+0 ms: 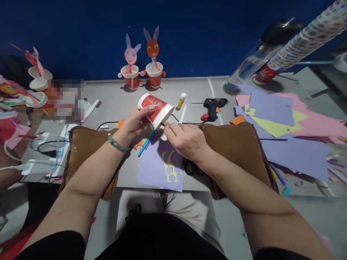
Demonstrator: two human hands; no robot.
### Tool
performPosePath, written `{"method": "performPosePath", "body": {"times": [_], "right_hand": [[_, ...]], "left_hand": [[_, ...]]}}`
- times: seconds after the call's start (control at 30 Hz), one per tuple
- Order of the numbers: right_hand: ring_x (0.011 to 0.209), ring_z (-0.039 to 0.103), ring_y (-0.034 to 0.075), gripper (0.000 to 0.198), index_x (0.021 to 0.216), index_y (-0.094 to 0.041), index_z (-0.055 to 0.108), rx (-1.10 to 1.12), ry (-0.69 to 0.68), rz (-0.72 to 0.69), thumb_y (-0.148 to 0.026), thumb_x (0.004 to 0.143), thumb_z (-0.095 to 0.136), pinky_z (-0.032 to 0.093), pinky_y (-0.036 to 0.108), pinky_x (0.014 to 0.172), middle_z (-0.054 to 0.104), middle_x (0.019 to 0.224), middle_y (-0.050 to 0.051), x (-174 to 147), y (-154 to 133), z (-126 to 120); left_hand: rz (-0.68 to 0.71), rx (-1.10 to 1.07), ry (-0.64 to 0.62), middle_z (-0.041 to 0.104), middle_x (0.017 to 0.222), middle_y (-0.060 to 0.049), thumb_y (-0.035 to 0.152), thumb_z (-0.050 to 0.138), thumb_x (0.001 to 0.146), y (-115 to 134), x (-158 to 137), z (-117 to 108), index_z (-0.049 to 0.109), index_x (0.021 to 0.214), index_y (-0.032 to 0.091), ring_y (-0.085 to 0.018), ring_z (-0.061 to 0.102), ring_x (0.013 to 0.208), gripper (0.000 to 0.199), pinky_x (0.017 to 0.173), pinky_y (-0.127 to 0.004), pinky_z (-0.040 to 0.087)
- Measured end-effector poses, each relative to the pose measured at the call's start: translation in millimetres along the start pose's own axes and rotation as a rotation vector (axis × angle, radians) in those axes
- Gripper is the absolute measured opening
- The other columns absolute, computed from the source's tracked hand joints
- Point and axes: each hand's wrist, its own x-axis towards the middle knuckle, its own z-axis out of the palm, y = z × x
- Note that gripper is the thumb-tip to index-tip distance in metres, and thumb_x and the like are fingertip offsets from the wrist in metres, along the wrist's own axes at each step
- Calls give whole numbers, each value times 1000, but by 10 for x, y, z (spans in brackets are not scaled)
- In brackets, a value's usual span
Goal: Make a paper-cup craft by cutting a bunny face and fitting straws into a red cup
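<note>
A red and white paper cup (157,110) is tilted on its side above the table, held in my left hand (135,122), with the thumb over its printed side. My right hand (185,139) is closed in a pinch close to the cup's lower white edge. A thin dark tip shows at its fingertips; what it belongs to is hidden. Beneath the hands lie a purple sheet (151,169) and a yellow paper strip (172,177) with round holes cut out. Blue and green sticks (146,143) lie below the cup.
Two cup figures with rabbit ears (132,77) (155,76) stand at the back. A glue stick (181,101) and a glue gun (213,107) are behind my right hand. Brown cushions (89,151) (235,151) flank the work. Coloured paper (279,108), a bottle (244,68) and stacked cups (306,39) are right.
</note>
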Motion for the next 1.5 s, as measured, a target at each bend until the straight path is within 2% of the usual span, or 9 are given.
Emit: {"method": "performPosePath", "body": {"times": [0.23,0.43,0.63,0.93,1.13,1.33,1.5], "right_hand": [[64,54,13,31,105,-17,71,27,-27,25,-12,107,40,25,35,59,69,76,3,27,-19,-25],[65,53,13,32,103,-17,73,59,-13,27,-11,105,42,26,35,60,68,75,3,26,-20,-25],[63,49,13,32,102,-16,74,-30,60,-21,-11,105,42,23,35,59,64,69,2,15,-34,-36],[61,51,13,31,100,-17,73,-94,84,-46,-11,105,43,25,34,58,63,67,1,14,-48,-48],[64,52,13,31,102,-17,72,52,0,7,-12,106,42,26,35,58,64,70,2,13,-45,-35],[62,51,13,32,101,-16,73,-5,59,-34,-11,106,42,27,34,58,65,68,2,11,-32,-17],[61,52,12,30,101,-16,72,73,46,24,-14,107,43,28,33,58,68,72,2,20,17,-7]], "left_hand": [[-2,39,-11,74,78,-2,45,91,67,9,-5,14,69,85,20,-21,72,76,37,72,-33,56],[1,25,-3,74,79,-2,44,91,67,7,-10,18,69,87,21,-22,73,79,38,71,-33,56],[-8,17,-34,74,77,-1,45,90,68,21,-28,36,68,86,21,-20,73,76,37,69,-31,57],[20,57,-21,74,77,-2,47,94,63,18,14,16,69,82,21,-19,71,74,41,70,-31,57],[3,50,8,73,75,-2,46,93,64,25,-23,54,68,82,21,-20,72,73,40,67,-31,56],[-16,-12,-45,75,80,-2,45,91,68,27,-59,86,69,89,21,-20,74,77,39,72,-32,59],[-12,-20,-17,77,83,-3,49,91,66,19,3,13,71,93,21,-24,76,89,43,78,-33,60]]}}
